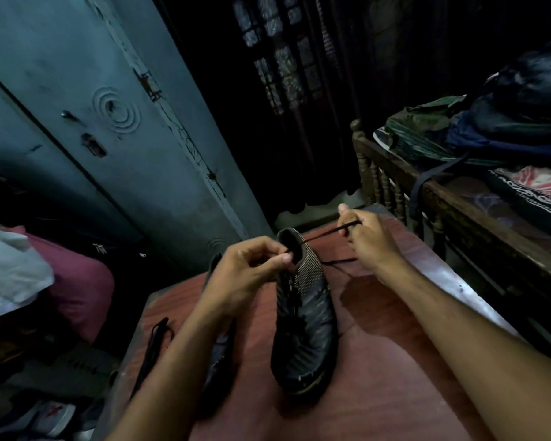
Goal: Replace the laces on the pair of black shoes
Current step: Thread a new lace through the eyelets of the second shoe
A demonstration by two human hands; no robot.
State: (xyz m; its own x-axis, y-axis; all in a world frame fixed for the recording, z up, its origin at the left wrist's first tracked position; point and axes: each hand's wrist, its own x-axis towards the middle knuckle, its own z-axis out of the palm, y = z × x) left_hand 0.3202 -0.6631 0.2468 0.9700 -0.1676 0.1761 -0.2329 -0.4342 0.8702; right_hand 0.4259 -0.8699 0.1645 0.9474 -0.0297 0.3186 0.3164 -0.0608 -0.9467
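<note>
A black shoe (pixel 304 329) with a knitted collar stands toe-toward-me on the reddish table (pixel 395 361). My left hand (pixel 252 268) pinches the black lace at the collar's left side. My right hand (pixel 368 238) holds the other stretch of the same lace (pixel 325 232), pulled taut to the far right of the shoe; a loose tail lies on the table below it. The second black shoe (pixel 218 354) lies to the left, mostly hidden behind my left forearm. A spare black lace (pixel 155 348) is bundled along the table's left edge.
A blue-grey metal cupboard (pixel 109 138) stands behind the table. A wooden bed (pixel 458 202) with bags and cloth runs along the right. A maroon cushion (pixel 80 288) and white cloth sit at the left, with more footwear on the floor at bottom left.
</note>
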